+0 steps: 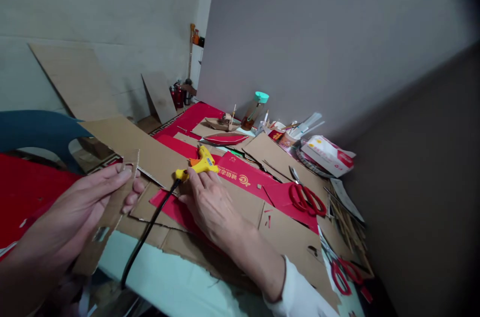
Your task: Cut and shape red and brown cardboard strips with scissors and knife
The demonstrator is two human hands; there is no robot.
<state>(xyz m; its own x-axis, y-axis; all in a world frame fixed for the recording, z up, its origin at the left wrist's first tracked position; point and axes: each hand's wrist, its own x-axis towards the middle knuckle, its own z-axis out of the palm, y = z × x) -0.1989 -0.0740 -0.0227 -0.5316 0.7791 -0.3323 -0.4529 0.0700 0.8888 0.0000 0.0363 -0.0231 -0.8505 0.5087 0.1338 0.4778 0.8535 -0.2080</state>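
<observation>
**A:** In the head view, what did each of the hands have?

**B:** The left hand [80,207] was clamped on a narrow brown cardboard strip with a small square cut-out [108,217], thumb on the near face and fingers curled behind, holding it clear of the surface at the near left. The right hand [210,204] lay palm down on the red and brown card in the middle, fingers spread and apart, their tips touching the handle end of the yellow hot-glue gun with the orange trigger [200,164]. It had not closed on the gun.

**B:** The gun lay on its side, nozzle towards the far side, its black cable [144,237] trailing back over the near edge.

**A:** So which step was that?

**B:** I judged it the moment of reaching for the gun, strip ready in the other hand, no glue on it that I could see.

**A:** And the next move?

**B:** It called for a full grip round the handle, a finger on the trigger, and slack in the cable so it would not drag the loose card.

**A:** Anything else nearby?

**B:** A pair of red-handled scissors [305,198] lay to the right, a second red-handled pair [343,272] at the near right, a clear bottle with a teal cap [255,109] at the far side, and a large brown cardboard sheet [135,144] just beyond the gun.
</observation>
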